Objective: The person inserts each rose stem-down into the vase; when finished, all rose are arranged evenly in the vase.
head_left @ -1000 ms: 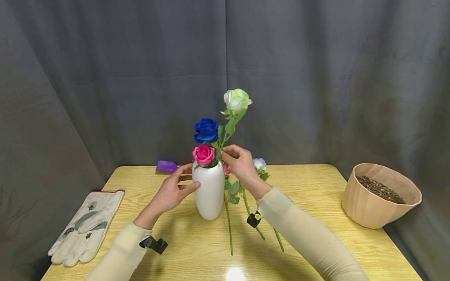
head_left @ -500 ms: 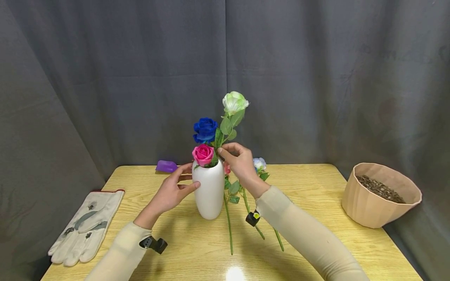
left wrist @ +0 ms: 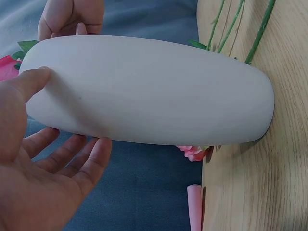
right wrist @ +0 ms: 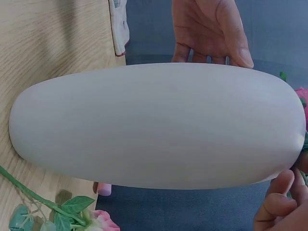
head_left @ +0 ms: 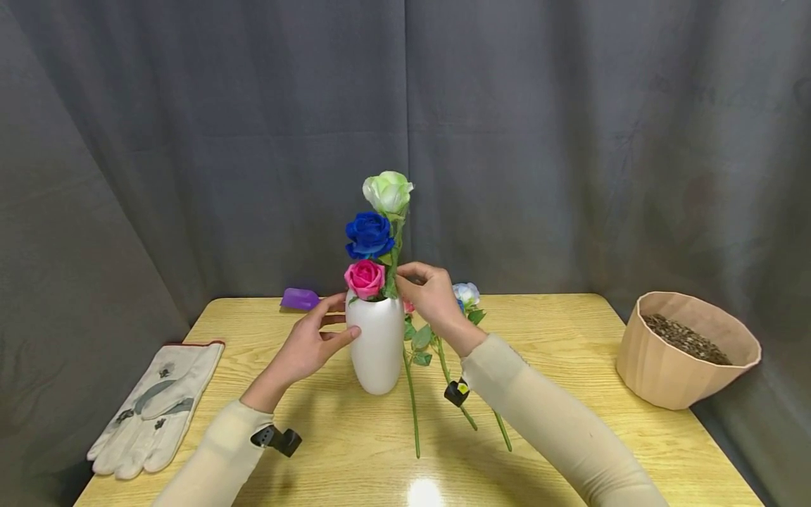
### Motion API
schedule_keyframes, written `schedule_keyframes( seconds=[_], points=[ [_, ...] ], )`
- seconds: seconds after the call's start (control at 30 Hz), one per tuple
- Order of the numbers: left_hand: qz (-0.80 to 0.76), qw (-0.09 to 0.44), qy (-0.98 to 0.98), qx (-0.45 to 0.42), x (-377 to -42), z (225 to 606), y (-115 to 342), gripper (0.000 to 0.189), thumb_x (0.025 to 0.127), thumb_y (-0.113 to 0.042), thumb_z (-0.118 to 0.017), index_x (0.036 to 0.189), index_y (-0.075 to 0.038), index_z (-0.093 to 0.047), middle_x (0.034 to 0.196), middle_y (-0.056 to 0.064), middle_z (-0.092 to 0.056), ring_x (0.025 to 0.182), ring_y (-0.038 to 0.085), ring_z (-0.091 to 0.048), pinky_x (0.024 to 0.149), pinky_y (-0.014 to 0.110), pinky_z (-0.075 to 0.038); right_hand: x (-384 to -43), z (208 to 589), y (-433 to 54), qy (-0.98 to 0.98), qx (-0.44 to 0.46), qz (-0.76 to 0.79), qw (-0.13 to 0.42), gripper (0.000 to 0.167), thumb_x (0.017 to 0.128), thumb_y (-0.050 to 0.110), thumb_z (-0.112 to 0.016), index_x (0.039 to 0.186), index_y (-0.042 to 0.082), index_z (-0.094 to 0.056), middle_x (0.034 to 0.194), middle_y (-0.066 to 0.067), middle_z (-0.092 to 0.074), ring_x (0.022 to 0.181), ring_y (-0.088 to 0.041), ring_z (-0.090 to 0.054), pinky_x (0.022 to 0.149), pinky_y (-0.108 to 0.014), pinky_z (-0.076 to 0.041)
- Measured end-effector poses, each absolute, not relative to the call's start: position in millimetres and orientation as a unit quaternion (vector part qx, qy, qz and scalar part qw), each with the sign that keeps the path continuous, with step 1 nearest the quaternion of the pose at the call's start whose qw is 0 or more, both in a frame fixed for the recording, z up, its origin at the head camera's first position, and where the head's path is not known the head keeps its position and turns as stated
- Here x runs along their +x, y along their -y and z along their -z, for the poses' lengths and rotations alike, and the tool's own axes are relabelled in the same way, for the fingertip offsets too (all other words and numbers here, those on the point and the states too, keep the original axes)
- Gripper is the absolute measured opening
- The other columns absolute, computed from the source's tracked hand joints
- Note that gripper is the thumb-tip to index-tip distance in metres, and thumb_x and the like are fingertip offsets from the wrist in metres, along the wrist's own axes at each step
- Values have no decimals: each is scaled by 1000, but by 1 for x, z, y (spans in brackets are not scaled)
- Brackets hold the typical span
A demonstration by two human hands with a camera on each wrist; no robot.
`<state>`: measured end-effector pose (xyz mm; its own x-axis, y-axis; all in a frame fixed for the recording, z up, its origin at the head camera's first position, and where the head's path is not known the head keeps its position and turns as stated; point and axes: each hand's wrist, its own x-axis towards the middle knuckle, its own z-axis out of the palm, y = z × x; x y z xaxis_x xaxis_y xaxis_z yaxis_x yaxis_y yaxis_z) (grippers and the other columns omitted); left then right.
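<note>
A white vase [head_left: 378, 348] stands upright on the table, holding a blue rose [head_left: 369, 235] and a pink rose [head_left: 364, 278]. My left hand [head_left: 310, 343] holds the vase's upper left side, thumb in front and fingers round the back; the left wrist view shows this thumb and fingers against the vase [left wrist: 149, 91]. At the rim, my right hand [head_left: 434, 299] pinches the leafy stem of a pale green-white rose [head_left: 388, 192], whose bloom stands above the blue one. The stems' lower ends are hidden inside the vase. In the right wrist view, my right fingertips [right wrist: 281, 185] touch near the rim.
Several more flowers lie right of the vase, among them a pale blue-white bloom [head_left: 467, 294] and green stems [head_left: 412, 408]. Work gloves [head_left: 155, 408] lie at the left, a purple scoop [head_left: 300, 299] behind. A beige pot [head_left: 655, 366] of soil stands at the right edge.
The green-white rose has swung left and its bloom now stands over the blue rose. My right hand has shifted only slightly at the rim; my left hand has stayed on the vase.
</note>
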<state>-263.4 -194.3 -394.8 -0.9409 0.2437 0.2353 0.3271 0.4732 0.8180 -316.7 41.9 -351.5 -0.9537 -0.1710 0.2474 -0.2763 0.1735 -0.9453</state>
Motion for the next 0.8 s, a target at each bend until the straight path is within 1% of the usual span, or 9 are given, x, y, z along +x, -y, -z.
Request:
schedule_keyframes(
  seconds=[0.1,0.17,0.3,0.37,0.43,0.53,0.6,0.7,0.8],
  points=[
    [486,43,857,-165,-264,395,194,67,94,-40,-69,150,-18,-39,143,14,-53,127,35,-58,101,52,-53,-317,349,-42,762,149,-628,46,20,96,24,-66,111,12,-72,106,-10,-69,80,-28,-64,57,-27,-51],
    [486,43,857,-165,-265,395,194,67,94,-40,-69,150,-18,-39,143,14,-53,127,35,-58,101,52,-53,-317,349,-41,764,151,-626,47,20,96,25,-66,110,12,-72,108,-9,-69,85,-29,-65,60,-28,-54],
    [487,43,856,-167,-265,396,194,67,94,-39,-69,150,-17,-39,143,14,-53,127,35,-58,102,53,-52,-317,348,-42,770,160,-617,36,20,96,21,-66,111,10,-73,110,-12,-70,84,-21,-67,66,-28,-56],
    [488,44,855,-169,-265,397,194,67,94,-38,-69,150,-16,-39,143,14,-53,127,35,-59,101,53,-52,-317,347,-43,772,169,-612,30,21,95,19,-66,111,8,-73,110,-13,-71,88,-22,-68,69,-27,-56],
    [488,46,855,-169,-266,397,195,67,94,-38,-69,150,-16,-39,143,14,-53,126,35,-59,101,53,-53,-317,347,-45,772,178,-610,25,21,94,19,-67,110,7,-73,109,-13,-71,92,-28,-67,70,-27,-56],
    [487,48,856,-168,-266,397,195,68,94,-38,-70,150,-16,-40,142,14,-54,125,35,-60,100,52,-53,-317,347,-46,769,183,-612,20,20,94,22,-68,108,9,-74,102,-12,-71,93,-40,-64,66,-29,-55],
    [486,46,857,-166,-266,396,195,68,94,-39,-69,150,-16,-39,143,14,-54,126,35,-59,101,52,-53,-317,347,-47,768,182,-614,16,19,94,25,-68,106,11,-74,97,-10,-71,91,-42,-63,63,-30,-54],
    [484,42,859,-162,-266,396,195,70,94,-42,-69,151,-16,-38,143,14,-53,127,35,-58,102,55,-51,-317,348,-48,768,180,-615,8,20,94,28,-69,106,12,-74,94,-8,-70,84,-35,-63,62,-30,-55],
    [483,42,860,-160,-266,396,195,71,94,-43,-69,151,-15,-37,144,15,-52,128,36,-58,103,56,-50,-317,349,-49,768,182,-614,4,21,94,30,-69,107,14,-73,95,-6,-70,78,-24,-63,62,-31,-54]
  ],
)
